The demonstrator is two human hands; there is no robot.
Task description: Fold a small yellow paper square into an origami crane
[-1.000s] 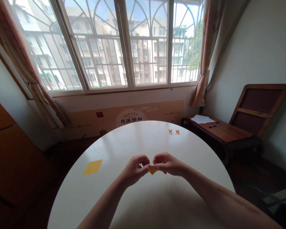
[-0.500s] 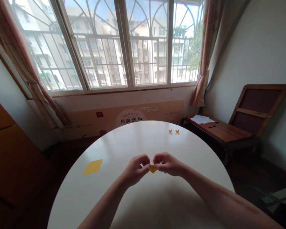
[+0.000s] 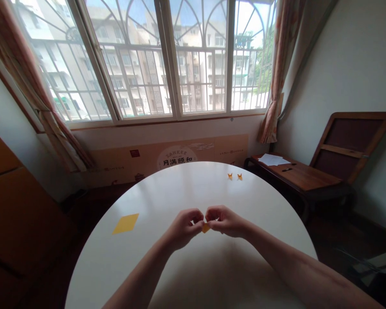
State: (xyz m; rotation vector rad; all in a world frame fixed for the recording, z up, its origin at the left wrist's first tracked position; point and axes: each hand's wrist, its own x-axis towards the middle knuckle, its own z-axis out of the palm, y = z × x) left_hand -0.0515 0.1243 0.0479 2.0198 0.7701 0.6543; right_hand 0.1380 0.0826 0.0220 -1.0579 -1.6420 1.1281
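Observation:
A small folded piece of yellow paper is pinched between my two hands above the middle of the white table. My left hand grips its left side between thumb and curled fingers. On the other side my right hand holds it the same way, thumb in front. The fingertips nearly meet, so only the lower tip of the paper shows; its upper part is hidden. Flat on the table to the left lies a yellow paper sheet. Two small folded yellow paper figures stand side by side near the far edge.
The round white table fills the space in front of me. Behind it are a printed board and a barred window. A low wooden bench at the right carries white papers and a small dark item.
My hands have drawn slightly closer together, and less of the folded paper shows between them. The sheet and the two figures stay where they were.

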